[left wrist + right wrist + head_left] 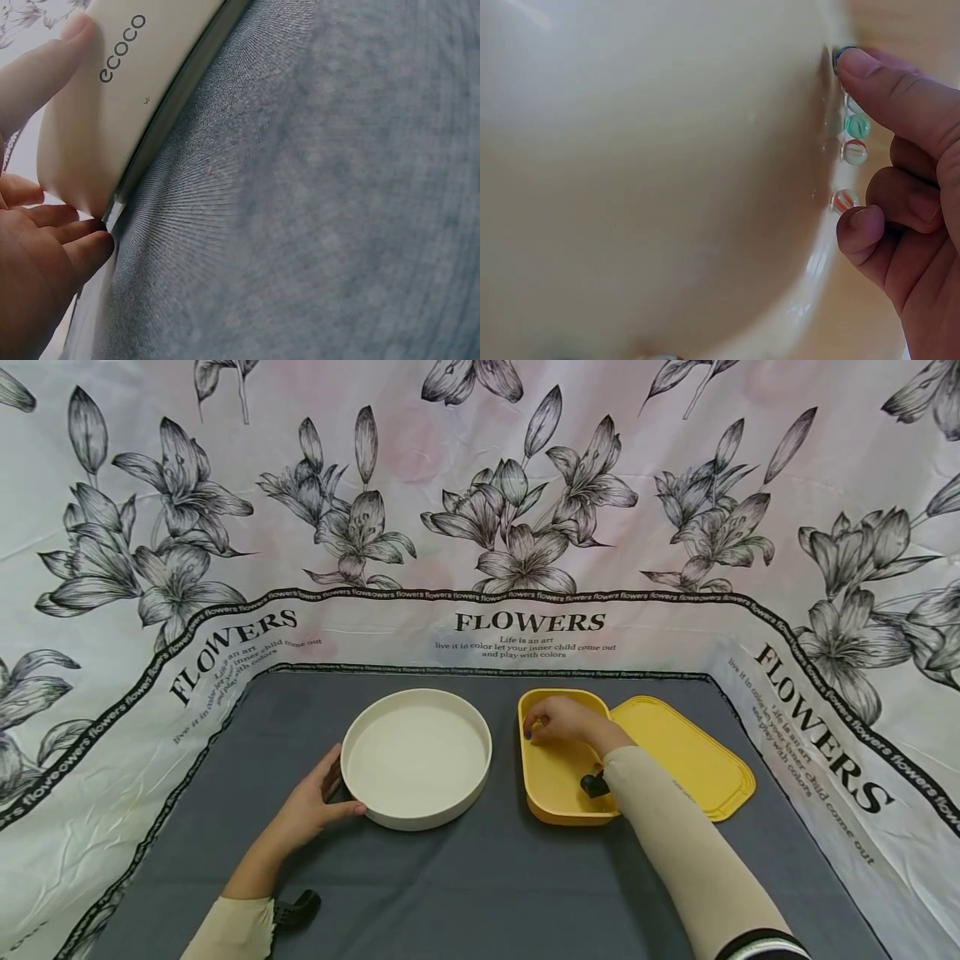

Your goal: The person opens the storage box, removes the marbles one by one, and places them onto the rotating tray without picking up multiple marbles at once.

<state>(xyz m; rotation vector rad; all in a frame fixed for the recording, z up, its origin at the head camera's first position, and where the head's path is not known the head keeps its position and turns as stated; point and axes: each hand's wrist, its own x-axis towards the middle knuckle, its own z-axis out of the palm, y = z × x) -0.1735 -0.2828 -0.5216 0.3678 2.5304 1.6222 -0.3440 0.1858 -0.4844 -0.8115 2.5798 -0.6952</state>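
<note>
A round cream tray [420, 756] with a low wall lies on the grey cloth left of centre. My left hand [318, 802] rests against its near-left side, thumb and fingertips spread along the wall. Inside the yellow rectangular box [551, 777], my right hand [566, 722] pinches a blue marble [844, 54] between thumb and index finger, beside the box wall; the fingers cover most of it. A green marble [857, 126], a clear marble with a brownish streak [854, 152] and an orange-striped marble [844, 199] lie along that wall, close to the curled fingers.
A yellow lid [693, 760] lies flat right of the box, partly under the right forearm. Another marble [662, 357] shows at the bottom of the right wrist view. Grey cloth [450, 893] covers the work surface, with a flower-printed border [525, 635] around it.
</note>
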